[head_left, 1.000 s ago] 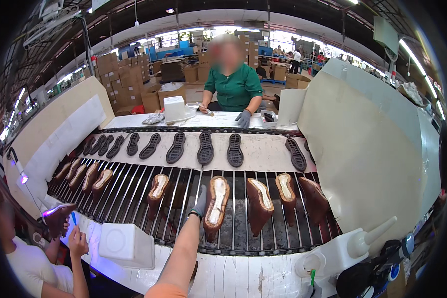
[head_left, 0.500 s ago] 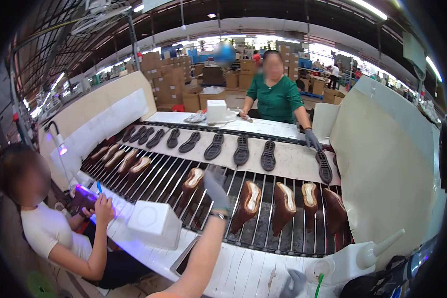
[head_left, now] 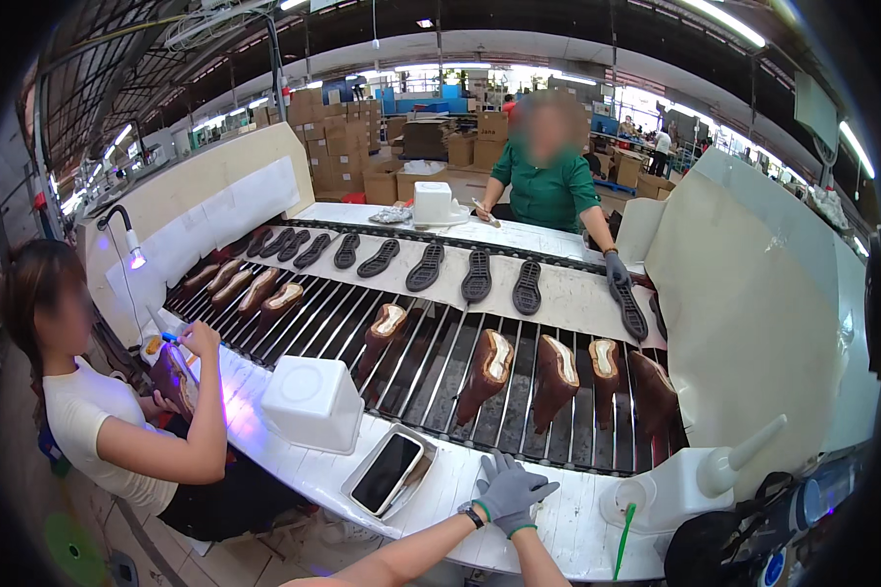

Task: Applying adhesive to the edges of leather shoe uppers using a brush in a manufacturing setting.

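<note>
My left hand point(head_left: 509, 486), in a grey glove with a dark band at the wrist, lies across my right hand point(head_left: 519, 520) at the near edge of the white table. Both are gloved and hold nothing I can see. The left fingers stretch to the right; the right hand is partly covered, with its visible fingertips stretched out. Just beyond, brown shoe uppers point(head_left: 558, 377) stand sole-up on a conveyor of metal rods point(head_left: 431, 382), their undersides whitish. One brown upper point(head_left: 380, 338) stands apart, left of the others. Black soles point(head_left: 476, 277) line a pale belt point(head_left: 578, 323) behind them.
A phone point(head_left: 387, 473) lies in a tray left of my hands, near a white box point(head_left: 311, 406). To the right are a cup with a green-handled brush point(head_left: 625, 538) and a white spouted container point(head_left: 695, 479). One co-worker point(head_left: 117, 421) handles a brown upper; another point(head_left: 548, 191) touches a sole opposite.
My left hand has drawn back from beside the lone upper to the table and now lies over my right hand. My right hand has moved left. The co-worker opposite leans further forward.
</note>
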`<move>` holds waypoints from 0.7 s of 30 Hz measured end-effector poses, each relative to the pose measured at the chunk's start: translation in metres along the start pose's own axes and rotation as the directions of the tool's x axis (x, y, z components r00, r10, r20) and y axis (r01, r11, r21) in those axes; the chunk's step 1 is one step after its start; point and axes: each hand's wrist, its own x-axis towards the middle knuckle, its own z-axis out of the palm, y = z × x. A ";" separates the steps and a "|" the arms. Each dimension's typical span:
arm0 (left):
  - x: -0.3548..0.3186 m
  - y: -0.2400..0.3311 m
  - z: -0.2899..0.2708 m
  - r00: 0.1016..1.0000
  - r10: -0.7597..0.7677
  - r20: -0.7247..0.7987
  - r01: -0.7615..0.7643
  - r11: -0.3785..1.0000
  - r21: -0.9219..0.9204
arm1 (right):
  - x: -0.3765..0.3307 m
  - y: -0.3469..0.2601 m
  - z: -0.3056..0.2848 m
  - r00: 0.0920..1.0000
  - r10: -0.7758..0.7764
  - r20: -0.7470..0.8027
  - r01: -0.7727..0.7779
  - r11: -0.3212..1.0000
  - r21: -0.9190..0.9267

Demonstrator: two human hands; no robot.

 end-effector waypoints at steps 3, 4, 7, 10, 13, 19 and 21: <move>0.004 -0.001 0.007 0.995 0.002 0.096 0.004 0.998 -0.066 | 0.004 -0.002 -0.003 0.998 0.069 0.005 -0.069 0.981 0.183; 0.005 0.000 0.009 0.993 0.003 0.120 0.006 0.997 -0.082 | 0.005 -0.002 -0.004 0.991 0.130 0.003 -0.122 0.925 0.361; 0.007 0.002 0.012 0.985 0.012 0.170 0.009 0.992 -0.123 | 0.009 -0.004 -0.007 0.997 0.020 0.074 -0.042 0.950 0.310; 0.009 0.004 0.012 0.982 0.014 0.191 0.014 0.989 -0.145 | 0.012 -0.008 -0.007 0.974 -0.066 0.217 0.174 0.832 -0.527; 0.010 0.006 0.013 0.979 0.014 0.204 0.019 0.987 -0.158 | 0.008 -0.013 -0.006 0.983 -0.012 0.184 0.184 0.041 -0.982; 0.012 0.008 0.015 0.978 0.000 0.207 0.032 0.988 -0.150 | 0.007 -0.018 -0.002 0.992 0.043 0.116 0.122 -0.187 -0.975; 0.013 0.009 0.014 0.979 -0.007 0.205 0.039 0.988 -0.152 | 0.008 -0.019 -0.001 0.992 0.058 0.110 0.120 -0.210 -0.970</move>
